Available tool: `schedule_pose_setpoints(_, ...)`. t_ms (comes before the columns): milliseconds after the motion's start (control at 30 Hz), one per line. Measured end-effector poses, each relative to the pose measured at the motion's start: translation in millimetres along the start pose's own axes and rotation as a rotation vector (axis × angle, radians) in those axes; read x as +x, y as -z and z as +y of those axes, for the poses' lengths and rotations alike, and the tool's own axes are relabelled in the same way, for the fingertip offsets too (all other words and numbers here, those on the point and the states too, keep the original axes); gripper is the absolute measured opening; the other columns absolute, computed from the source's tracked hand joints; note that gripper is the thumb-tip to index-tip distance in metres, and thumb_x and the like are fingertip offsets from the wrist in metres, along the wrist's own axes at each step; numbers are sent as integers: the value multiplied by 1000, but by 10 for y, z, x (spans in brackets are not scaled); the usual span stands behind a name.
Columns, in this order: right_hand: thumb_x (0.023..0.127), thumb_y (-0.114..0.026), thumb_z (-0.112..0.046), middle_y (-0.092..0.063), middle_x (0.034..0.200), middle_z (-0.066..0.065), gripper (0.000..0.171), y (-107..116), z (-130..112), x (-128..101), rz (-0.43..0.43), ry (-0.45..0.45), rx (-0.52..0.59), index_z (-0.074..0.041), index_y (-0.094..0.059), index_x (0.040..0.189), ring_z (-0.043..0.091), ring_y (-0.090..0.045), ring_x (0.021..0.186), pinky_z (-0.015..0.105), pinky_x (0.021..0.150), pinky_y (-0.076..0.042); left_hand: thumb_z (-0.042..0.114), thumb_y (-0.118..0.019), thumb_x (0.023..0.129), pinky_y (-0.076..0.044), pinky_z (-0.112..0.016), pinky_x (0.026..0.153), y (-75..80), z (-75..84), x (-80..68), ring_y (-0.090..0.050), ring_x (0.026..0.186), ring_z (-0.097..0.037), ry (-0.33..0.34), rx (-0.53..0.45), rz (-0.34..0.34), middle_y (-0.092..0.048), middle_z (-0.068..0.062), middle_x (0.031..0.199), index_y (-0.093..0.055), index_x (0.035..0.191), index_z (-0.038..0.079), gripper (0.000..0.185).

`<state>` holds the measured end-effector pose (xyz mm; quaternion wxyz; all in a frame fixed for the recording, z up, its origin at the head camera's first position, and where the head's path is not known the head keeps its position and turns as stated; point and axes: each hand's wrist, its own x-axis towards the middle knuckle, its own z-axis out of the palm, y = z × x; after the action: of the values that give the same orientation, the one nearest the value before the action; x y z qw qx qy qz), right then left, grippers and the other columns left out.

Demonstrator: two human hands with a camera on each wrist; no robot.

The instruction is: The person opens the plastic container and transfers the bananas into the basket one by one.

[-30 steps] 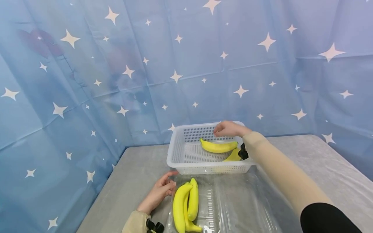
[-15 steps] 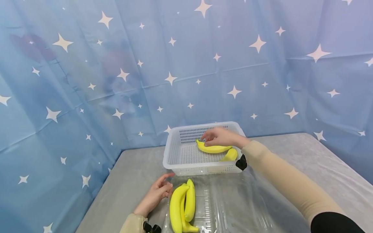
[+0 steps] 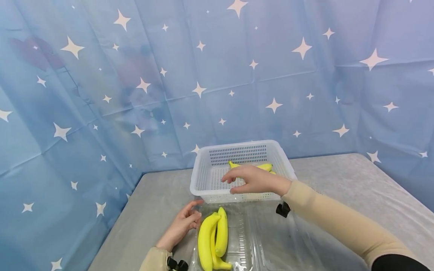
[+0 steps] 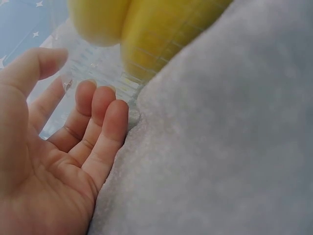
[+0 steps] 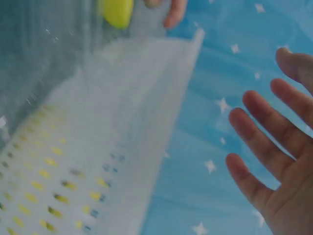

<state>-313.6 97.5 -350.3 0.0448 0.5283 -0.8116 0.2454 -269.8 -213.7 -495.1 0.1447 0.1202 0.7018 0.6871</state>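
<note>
My left hand (image 3: 183,224) rests beside the clear plastic clamshell box (image 3: 239,222), its loosely bent fingertips right at the box's upper left side. In the left wrist view the fingers (image 4: 115,120) lie against the box wall, beneath yellow bananas (image 4: 156,29). Inside the box's left half lie several bananas (image 3: 205,241) side by side. My right hand (image 3: 252,180), fingers spread and holding nothing, hovers over the front of the white basket (image 3: 196,177). Behind it, bananas (image 3: 264,166) in the basket are partly hidden. The right wrist view shows the fingers (image 5: 264,142) apart, beside the basket wall.
A grey cloth-covered table (image 3: 162,184) carries the basket at the back and the box in front. The box's clear lid half (image 3: 281,233) lies opened out to the right. A blue curtain (image 3: 169,105) with white stars hangs behind.
My right hand has moved from the back right of the basket toward its front, without a banana. The left hand stays at the box. The view has shifted slightly.
</note>
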Motion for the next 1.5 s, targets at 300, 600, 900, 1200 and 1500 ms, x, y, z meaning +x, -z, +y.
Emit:
schedule_pose_setpoints(300,91,-69,-20,-62,118,-7,37,-345,-209,-112,-54,174,140,-16,-61,127,5,-57,104,25,89,-48,13,-56,98,-52,-29,66,-7,-4,-8,-56,68,-13,15,3,7,-57,-3,82,-39,143,5,49)
schedule_pose_setpoints(600,89,-72,-21,-59,123,-8,42,-686,-284,-154,-180,272,67,-16,-60,129,4,-55,111,15,94,-40,13,-56,98,-52,-28,66,-12,-11,-12,-56,69,-13,17,15,5,-57,-3,82,-38,144,4,50)
schedule_pose_setpoints(900,87,-75,-27,-57,128,-8,49,-856,-245,-154,-228,285,27,-18,-58,132,3,-50,119,16,100,-36,15,-55,99,-52,-29,67,-21,10,-18,-56,69,-13,29,14,5,-57,-3,83,-38,145,5,50)
schedule_pose_setpoints(1200,85,-76,-31,-54,135,-6,54,-975,-192,-165,-226,292,-34,-20,-56,134,8,-46,127,25,104,-37,14,-55,99,-51,-27,67,-12,30,11,-55,71,-14,20,25,10,-56,-2,83,-40,144,7,48)
schedule_pose_setpoints(1500,83,-78,-32,-53,137,-7,57,-1010,-190,-168,-241,265,-69,-23,-56,135,8,-44,129,38,104,-39,15,-56,98,-52,-27,67,-5,14,-6,-55,71,-13,20,10,18,-56,-3,86,-40,144,7,49)
